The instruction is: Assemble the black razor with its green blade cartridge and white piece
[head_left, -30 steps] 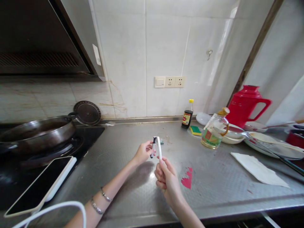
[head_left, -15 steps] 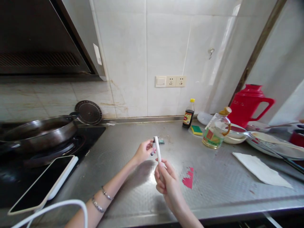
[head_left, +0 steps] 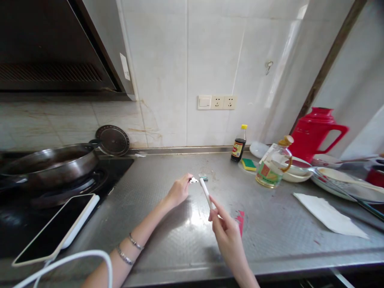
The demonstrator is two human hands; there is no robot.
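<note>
My left hand (head_left: 180,191) is closed, its fingertips pinching a small bright, silvery piece with a ragged outline (head_left: 194,180); its kind is too small to make out. In my right hand (head_left: 225,229) is a slim white handle (head_left: 206,193), gripped near its lower end and tilted with its tip up and to the left. The silvery piece and the handle's tip are apart. Just behind that tip, a small dark green item (head_left: 204,178) lies on the steel counter (head_left: 168,256). A ragged pink-red scrap (head_left: 241,224) lies flat, partly hidden behind my right hand.
At left stand a pan (head_left: 51,168) on the stove and a phone (head_left: 54,230) with a white cable (head_left: 90,253). Toward the right are a sauce bottle (head_left: 238,145), sponge (head_left: 249,164), glass jug (head_left: 271,170), red thermos (head_left: 312,130), dishes (head_left: 339,185) and white paper (head_left: 330,216).
My right hand has moved right and slightly down with the white handle, which leans more. My left hand has drawn apart from the handle's tip, and the silvery piece now shows at its fingertips.
</note>
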